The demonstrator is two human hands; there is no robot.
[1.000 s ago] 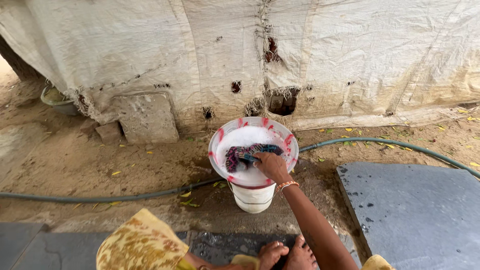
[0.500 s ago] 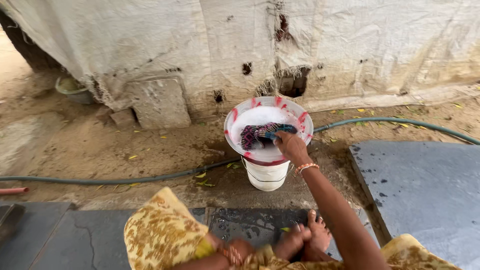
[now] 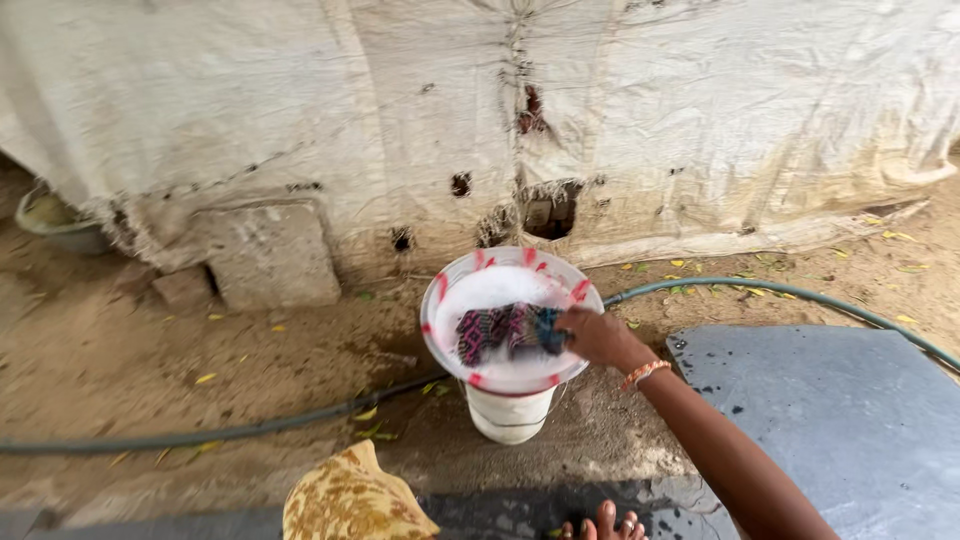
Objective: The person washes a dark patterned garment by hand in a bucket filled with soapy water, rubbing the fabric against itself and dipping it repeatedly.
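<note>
the right hand [image 3: 597, 335] has stayed closed on the dark patterned cloth [image 3: 505, 330], which lies in foamy water in the white basin [image 3: 440, 300] on a bucket [image 3: 508, 412], so washing looks ongoing; left hand unseen.

No packages, labels, signs or screens here.

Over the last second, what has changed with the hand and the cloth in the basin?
The right hand has slid from the near rim to the right side of the white basin, still gripping the dark patterned cloth, which has spread leftward across the suds. The basin still sits on the white bucket, and the hose is unmoved. The left hand is out of view.
</note>
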